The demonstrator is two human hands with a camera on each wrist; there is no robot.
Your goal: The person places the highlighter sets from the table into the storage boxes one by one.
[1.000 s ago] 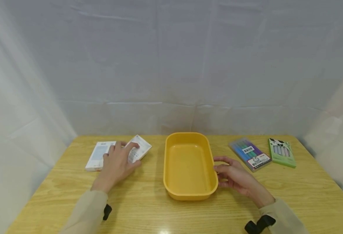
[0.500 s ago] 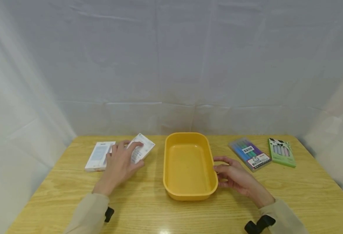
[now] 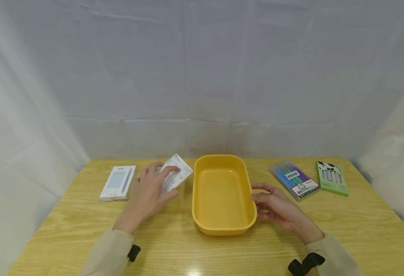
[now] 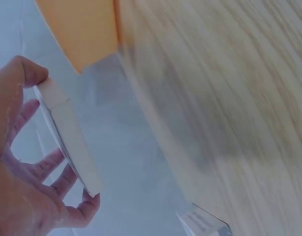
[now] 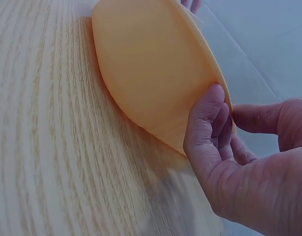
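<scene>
My left hand (image 3: 150, 191) grips a small white box (image 3: 175, 174) by its edges, left of the yellow plastic bin (image 3: 224, 226). In the left wrist view the white box (image 4: 75, 142) spans between curled fingers and thumb, raised off the wooden table. The bin's inside is bare in the head view. At the bin's right side my right hand (image 3: 275, 207) holds the rim with bent fingers. The right wrist view has those fingertips (image 5: 215, 93) against the outer wall of the bin (image 5: 146, 64).
A second white box with a blue panel (image 3: 117, 182) lies at the left. On the right are a clear pack of coloured pens (image 3: 294, 180) and a green cow-patterned box (image 3: 332, 179). A pale sheet (image 3: 153, 138) hangs behind the table (image 3: 174, 249).
My left hand has moved rightward with the white box, bringing it nearer the bin and uncovering more of the second white box. The right hand and bin stay put.
</scene>
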